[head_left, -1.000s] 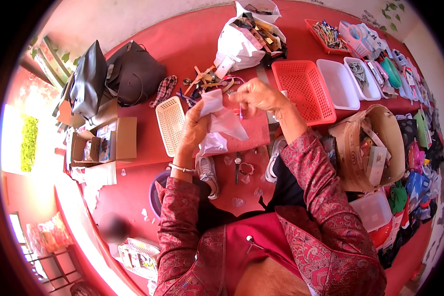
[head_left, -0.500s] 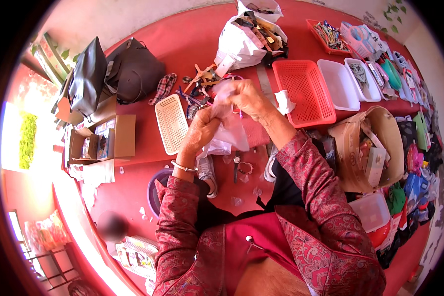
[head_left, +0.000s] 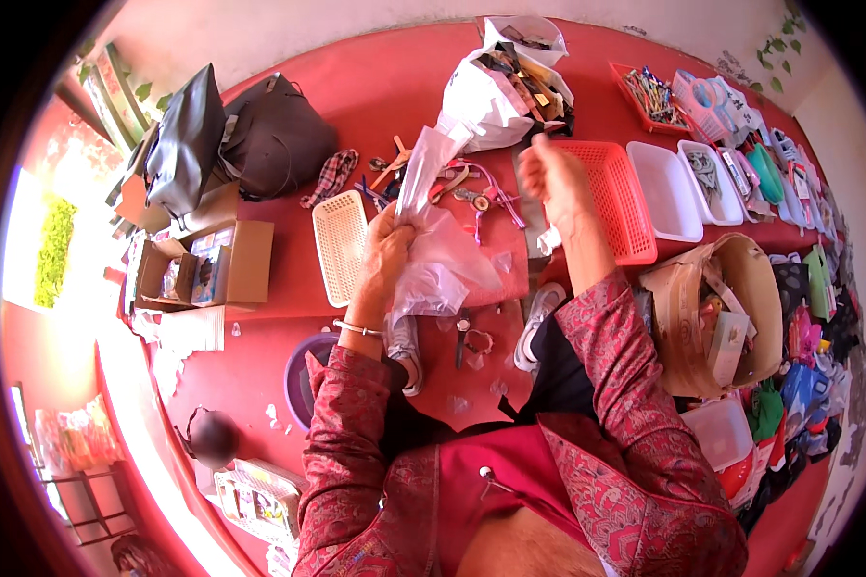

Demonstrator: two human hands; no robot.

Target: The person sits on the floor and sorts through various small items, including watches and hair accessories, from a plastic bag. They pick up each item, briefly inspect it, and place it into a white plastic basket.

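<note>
My left hand (head_left: 385, 255) is closed round a crumpled, see-through plastic bag (head_left: 443, 255). One part of the bag stands up past my fingers, and the rest hangs loosely to the right. Apart from the bag, my right hand (head_left: 555, 183) is raised beside the red basket (head_left: 637, 226), its fingers curled and thumb up; whatever it may hold is hidden. Just beyond the bag lies a pile of wristwatches and straps (head_left: 476, 192), partly covered by it. A cream plastic basket (head_left: 329, 252) sits to the left of my left hand.
White trays (head_left: 666, 192) line up right of the red basket. A cardboard drum (head_left: 674, 317) with boxes stands at my right. Dark bags (head_left: 279, 139) and an open carton (head_left: 252, 264) are at left. Beyond the pile stands a stuffed white bag (head_left: 471, 101). A wristwatch (head_left: 462, 337) lies between my shoes.
My right hand has let go of the plastic bag and moved right, towards the red basket. The bag's upper part now stands up from my left hand, and more of the watch pile shows.
</note>
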